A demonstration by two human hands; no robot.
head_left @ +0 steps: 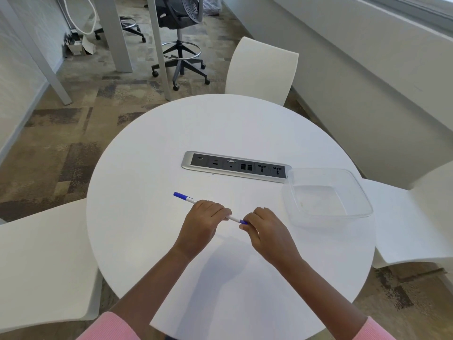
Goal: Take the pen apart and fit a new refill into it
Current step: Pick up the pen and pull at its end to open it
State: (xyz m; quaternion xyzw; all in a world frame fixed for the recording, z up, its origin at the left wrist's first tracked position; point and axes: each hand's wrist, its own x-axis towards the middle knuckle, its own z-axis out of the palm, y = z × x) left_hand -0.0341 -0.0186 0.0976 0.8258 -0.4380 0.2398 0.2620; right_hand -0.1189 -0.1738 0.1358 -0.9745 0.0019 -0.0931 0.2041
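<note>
One round white table (152, 153), set at the middle of the view, with three white chairs drawn near it: one at the far side (262, 69), one at the left (41, 261), one at the right (416, 217). One black office chair on castors (180, 25), well apart on the patterned carpet beyond the table. One silver-framed socket panel (235, 166), recessed in the tabletop near its centre, long axis running left to right. One clear plastic container (326, 196), shallow, nothing seen inside, standing on the table at the right, its far left corner just beside the panel's right end. Two bare forearms with pink sleeve cuffs at the bottom edge. Left hand (204, 224), clenched around the middle of the pen's barrel. Right hand (263, 225), fingertips pinched on the blue end nearest it. One pen (190, 199), white barrel with a blue cap at the far left end, held between both hands just above the tabletop, slanting from upper left down to the right.
</note>
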